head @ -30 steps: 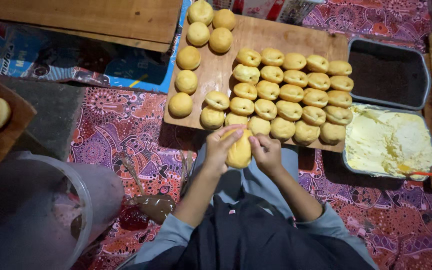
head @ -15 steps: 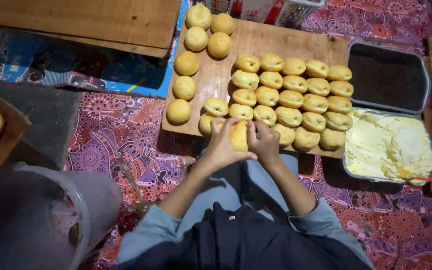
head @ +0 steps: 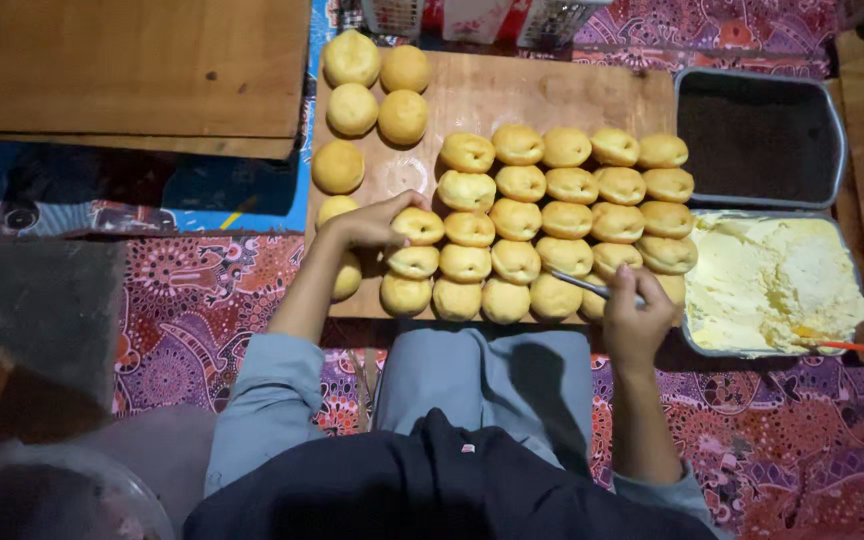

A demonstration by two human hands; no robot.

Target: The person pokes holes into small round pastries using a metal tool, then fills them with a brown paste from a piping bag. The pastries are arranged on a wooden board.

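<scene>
Left hand (head: 367, 222) is down on the wooden board (head: 542, 95), fingers curled loosely over a filled bun (head: 419, 226) at the near-left end of the rows, touching it rather than gripping. Right hand (head: 635, 318) is closed around the handle of a thin metal knife (head: 580, 284), blade angled across the front row of buns (head: 567, 215). That blade sits right over the packed rows, so a careless swing could, I'd judge, nick or smear a neighbour; and the buns at the board's front edge look easy to nudge off toward the lap. Plain round buns (head: 352, 108) sit apart at the board's far-left. Out to the right, two metal trays: the nearer tray (head: 690, 335) is heaped with pale yellow cream and an orange-handled tool (head: 857, 348) lies in it; the far tray (head: 837, 120) holds something dark and fine, too dim to identify.
</scene>
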